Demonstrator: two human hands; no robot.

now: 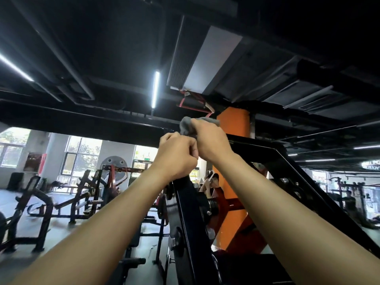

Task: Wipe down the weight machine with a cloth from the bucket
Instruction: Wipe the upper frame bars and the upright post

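A crumpled grey cloth point(186, 126) sits bunched at the top of the black steel frame of the weight machine point(192, 212), raised overhead. The right hand point(211, 140) is clamped on the cloth; the left hand point(176, 155) is fisted just beside it, touching. An orange pillar point(234, 124) stands behind.

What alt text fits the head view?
Both hands, raised, grip a grey cloth at the top of a black machine frame: left hand closed at its lower end, right hand closed on the upper part. Gym machines and an orange pillar stand behind.
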